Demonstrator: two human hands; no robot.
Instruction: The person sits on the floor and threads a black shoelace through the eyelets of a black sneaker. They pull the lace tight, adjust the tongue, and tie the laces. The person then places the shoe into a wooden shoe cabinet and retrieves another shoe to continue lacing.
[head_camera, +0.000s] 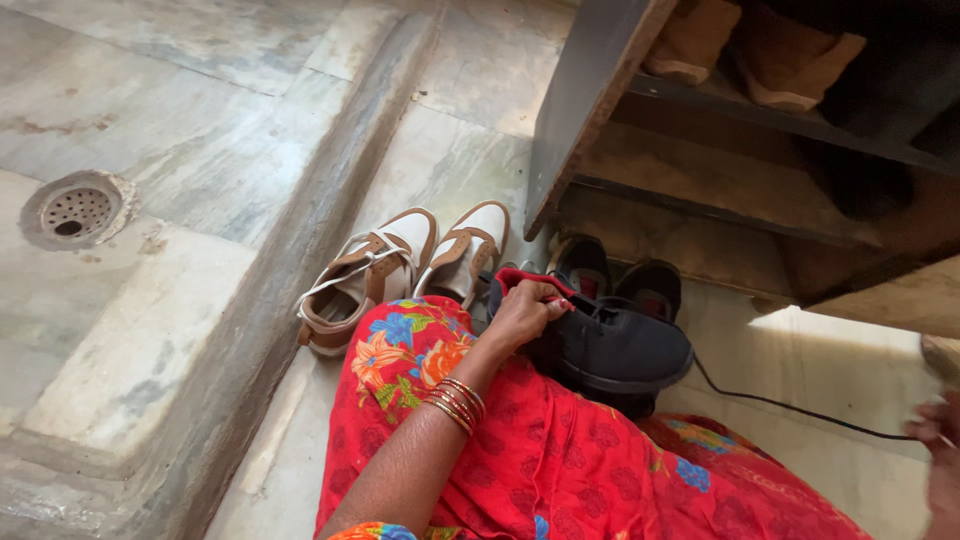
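Pair of white and brown sneakers (400, 270) on the marble floor (200, 120), round floor drain (75, 210), dark wooden shoe rack (720, 150), tan boots (750, 45) on its shelf

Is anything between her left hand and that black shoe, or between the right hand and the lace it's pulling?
Nothing visible. The left hand already rests on the black shoe, at its red-lined collar. The black lace runs free over bare floor to the right hand at the frame edge. The white and brown sneakers sit off to the side.
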